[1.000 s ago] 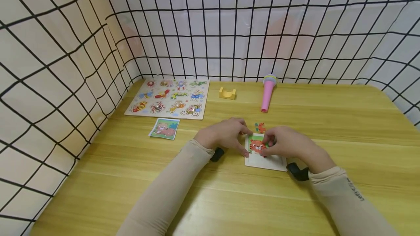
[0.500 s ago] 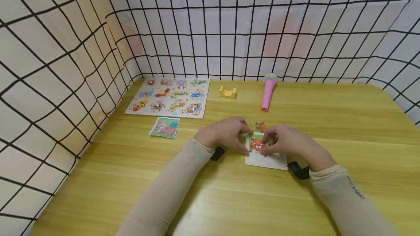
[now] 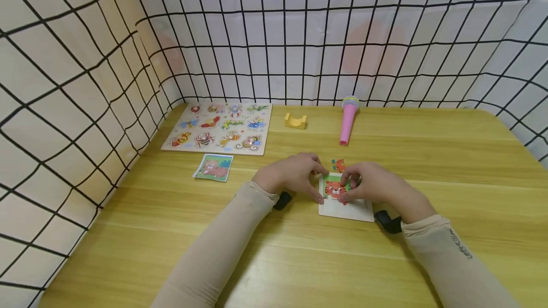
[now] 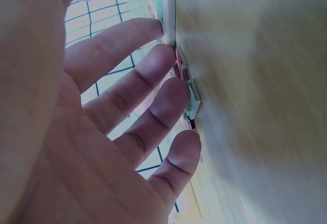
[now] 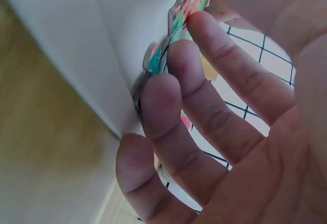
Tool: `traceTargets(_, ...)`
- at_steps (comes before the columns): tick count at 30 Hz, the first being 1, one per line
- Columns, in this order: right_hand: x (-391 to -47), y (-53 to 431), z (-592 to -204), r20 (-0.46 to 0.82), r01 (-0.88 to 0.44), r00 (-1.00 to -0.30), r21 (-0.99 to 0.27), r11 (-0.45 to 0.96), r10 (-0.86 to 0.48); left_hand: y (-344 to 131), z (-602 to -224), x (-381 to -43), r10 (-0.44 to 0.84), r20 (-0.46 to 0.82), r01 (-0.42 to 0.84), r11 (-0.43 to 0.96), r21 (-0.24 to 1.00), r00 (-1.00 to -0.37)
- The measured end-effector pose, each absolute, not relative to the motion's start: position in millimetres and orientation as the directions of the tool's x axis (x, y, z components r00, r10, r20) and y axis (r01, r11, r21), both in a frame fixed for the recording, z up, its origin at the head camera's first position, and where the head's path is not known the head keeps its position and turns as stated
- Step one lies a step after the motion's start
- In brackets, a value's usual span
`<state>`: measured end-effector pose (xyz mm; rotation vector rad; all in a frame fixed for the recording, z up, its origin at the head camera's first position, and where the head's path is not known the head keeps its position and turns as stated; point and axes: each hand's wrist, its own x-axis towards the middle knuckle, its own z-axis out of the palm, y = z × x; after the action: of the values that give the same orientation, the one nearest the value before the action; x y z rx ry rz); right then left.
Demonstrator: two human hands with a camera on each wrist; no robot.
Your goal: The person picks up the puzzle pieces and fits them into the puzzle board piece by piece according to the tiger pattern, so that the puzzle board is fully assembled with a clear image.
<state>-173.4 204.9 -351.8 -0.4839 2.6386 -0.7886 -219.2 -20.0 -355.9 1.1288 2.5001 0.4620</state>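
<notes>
A white puzzle tray (image 3: 348,210) lies between both hands, its upper part filled with puzzle pieces (image 3: 335,188) that show an orange tiger face on green. My left hand (image 3: 295,172) rests at the tray's left side, thumb and fingertip touching its edge; the left wrist view shows its other fingers loosely bent, with nothing between them. With thumb and forefinger my right hand (image 3: 372,184) pinches at a puzzle piece on the right of the face, mostly hidden behind the fingers. One loose striped orange piece (image 3: 339,165) lies just beyond the tray's far edge.
A wooden peg board of insects (image 3: 218,129) lies at the back left, with a small animal picture card (image 3: 214,168) in front of it. Farther back are a yellow cradle-shaped block (image 3: 295,121) and a pink toy microphone (image 3: 348,120). Black wire grid (image 3: 284,51) encloses the table.
Both hands stay at the tray, with the right fingertips shifting only slightly over the tiger pieces. The whole view moves a little with the head.
</notes>
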Motion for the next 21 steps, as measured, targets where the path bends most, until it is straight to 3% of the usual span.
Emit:
traceTargets(14, -173.8, 211.5, -349.1, -0.192, -0.280, -0.858, -0.603, 0.748, -0.476, -20.3, -356.5, -218.7, 0.764, -0.175, 0.643, 0.625, 0.443, -0.622)
traceTargets(21, -185.4, 215.2, -348.9, -0.161, -0.247, -0.904, -0.561, 0.790, -0.397, -21.2, -356.3, -220.4, 0.762, -0.176, 0.642, 0.627, 0.441, -0.623)
